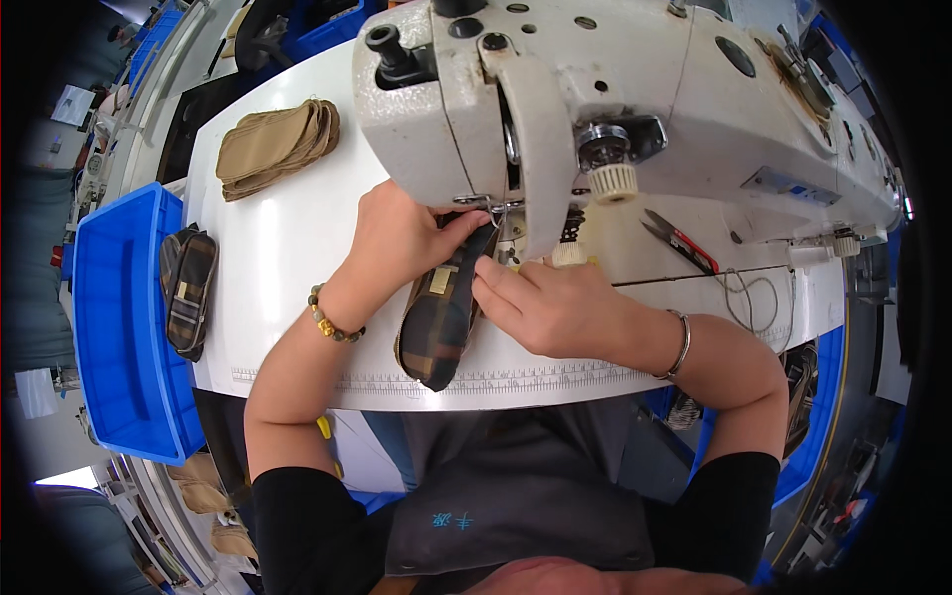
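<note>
A dark plaid fabric piece [436, 327], shaped like a small pouch with a pale label, lies on the white table. Its far end sits at the presser foot of a white sewing machine [625, 109]. My left hand [397, 238] is closed on the piece's far left side, thumb and fingers pinching it just beside the foot. Along the right edge, my right hand [550, 302] has its fingers curled against the same fabric, a little nearer to me. The fingers partly hide the fabric around the needle.
A stack of tan fabric pieces [278, 149] lies at the far left. Another plaid pouch [188, 293] rests between the table edge and a blue bin [124, 327]. Red-handled thread snips [684, 243] and loose thread [749, 302] are on the right. A printed ruler [555, 379] follows the near edge.
</note>
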A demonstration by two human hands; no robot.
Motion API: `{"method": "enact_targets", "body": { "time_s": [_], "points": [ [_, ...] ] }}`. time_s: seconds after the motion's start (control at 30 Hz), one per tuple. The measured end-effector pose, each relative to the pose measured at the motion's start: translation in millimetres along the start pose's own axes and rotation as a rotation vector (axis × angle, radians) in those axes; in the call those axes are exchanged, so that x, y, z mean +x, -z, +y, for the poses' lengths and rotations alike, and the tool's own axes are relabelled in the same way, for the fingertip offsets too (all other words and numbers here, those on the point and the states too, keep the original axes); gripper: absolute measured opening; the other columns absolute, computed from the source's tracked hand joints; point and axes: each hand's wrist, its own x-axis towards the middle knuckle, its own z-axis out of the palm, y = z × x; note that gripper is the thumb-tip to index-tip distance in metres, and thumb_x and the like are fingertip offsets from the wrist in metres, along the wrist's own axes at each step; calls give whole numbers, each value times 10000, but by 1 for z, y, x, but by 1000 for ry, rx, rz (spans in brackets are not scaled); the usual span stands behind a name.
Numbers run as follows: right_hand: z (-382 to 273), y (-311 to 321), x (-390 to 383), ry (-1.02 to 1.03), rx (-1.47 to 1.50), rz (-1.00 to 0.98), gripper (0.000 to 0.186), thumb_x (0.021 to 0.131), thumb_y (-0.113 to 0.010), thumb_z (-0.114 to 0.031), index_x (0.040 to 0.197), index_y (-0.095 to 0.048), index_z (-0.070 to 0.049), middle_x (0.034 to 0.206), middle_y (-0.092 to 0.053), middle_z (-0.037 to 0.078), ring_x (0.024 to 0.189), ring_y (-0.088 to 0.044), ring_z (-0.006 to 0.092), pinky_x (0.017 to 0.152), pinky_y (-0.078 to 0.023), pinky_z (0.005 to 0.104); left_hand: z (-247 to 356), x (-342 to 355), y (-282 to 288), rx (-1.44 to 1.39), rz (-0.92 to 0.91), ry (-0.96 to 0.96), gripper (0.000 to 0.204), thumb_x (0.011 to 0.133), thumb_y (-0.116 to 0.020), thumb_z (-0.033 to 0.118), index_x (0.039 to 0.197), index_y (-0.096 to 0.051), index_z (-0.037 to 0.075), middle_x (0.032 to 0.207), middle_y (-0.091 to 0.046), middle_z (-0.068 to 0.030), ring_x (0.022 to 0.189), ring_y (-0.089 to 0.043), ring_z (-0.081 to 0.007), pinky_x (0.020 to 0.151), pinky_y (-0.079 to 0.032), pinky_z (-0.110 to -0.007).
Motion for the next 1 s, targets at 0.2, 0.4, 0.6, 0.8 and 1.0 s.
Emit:
{"method": "enact_targets", "body": {
  "time_s": [0.2, 0.4, 0.6, 0.8, 1.0],
  "points": [
    [-1, -23, -3, 43, -35, 29, 201, 738, -643, -138, 848, -671, 28, 920, -675, 258, 531, -611, 162, 417, -478, 300, 4, -1, -4, 51, 63, -18, 204, 726, -819, 247, 900, -793, 143, 748, -726, -41, 684, -675, -252, 602, -525, -341],
    [3, -18, -4, 98, 28, -22, 210, 722, -635, -144, 791, -665, 53, 856, -658, 302, 533, -634, 199, 412, -481, 319, 5, -5, -4, 193, 44, -28, 205, 740, -801, 243, 920, -783, 148, 734, -700, -41, 680, -666, -258, 587, -528, -349],
    [-5, -13, -5, 77, -34, -61, 254, 707, -635, -165, 799, -678, 68, 851, -670, 333, 521, -643, 213, 417, -488, 330, 12, -25, -4, 234, 161, -398, 314, 739, -786, 164, 1051, -773, 196, 937, -679, -31, 738, -643, -218, 598, -508, -336],
    [0, -13, -9, 128, -18, -80, 293, 634, -641, -198, 751, -692, 66, 804, -671, 302, 519, -641, 231, 400, -477, 353, 25, -38, -13, 107, 24, -229, 287, 767, -730, 85, 1050, -756, 126, 1019, -632, -64, 870, -620, -264, 634, -529, -356],
    [3, -9, -9, 120, 2, -133, 240, 591, -651, -203, 656, -686, 26, 644, -609, 174, 505, -598, 217, 383, -457, 346, 31, -38, -15, 15, -11, -126, 252, 806, -704, 68, 1055, -740, 83, 1016, -601, -118, 848, -607, -300, 663, -522, -389]
  ]
}}
